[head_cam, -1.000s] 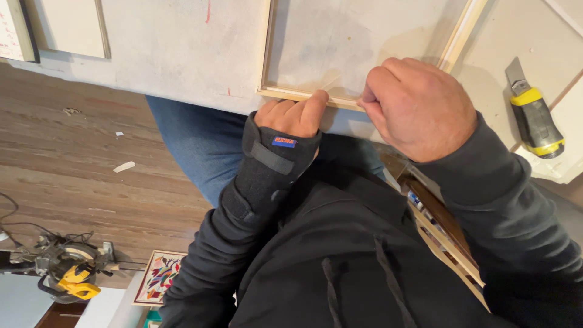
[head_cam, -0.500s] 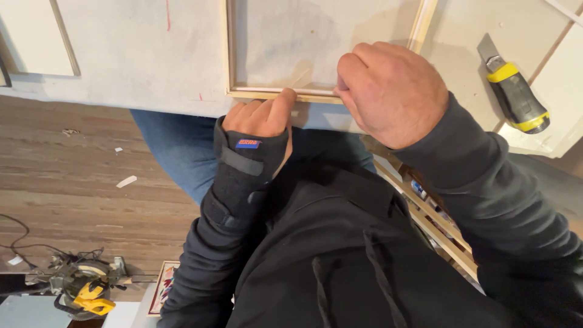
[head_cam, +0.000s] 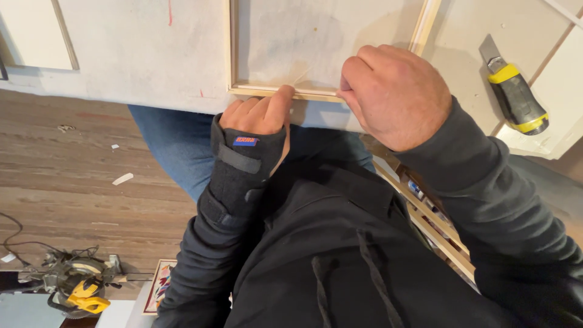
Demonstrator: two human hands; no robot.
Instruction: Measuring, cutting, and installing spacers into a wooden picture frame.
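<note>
Both hands had shifted slightly rightward along the pale wooden frame [head_cam: 273, 91]. Left hand [head_cam: 258, 115] pressed curled fingers onto its lower rail; right hand [head_cam: 395, 94] pinched the rail beside them.

Thin pale wooden frame [head_cam: 267, 91] lies flat at the worktop's near edge.

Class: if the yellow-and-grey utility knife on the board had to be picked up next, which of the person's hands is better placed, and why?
Right, probably. The right hand rests on the wooden frame nearer the utility knife; the braced left hand is farther away.
</note>
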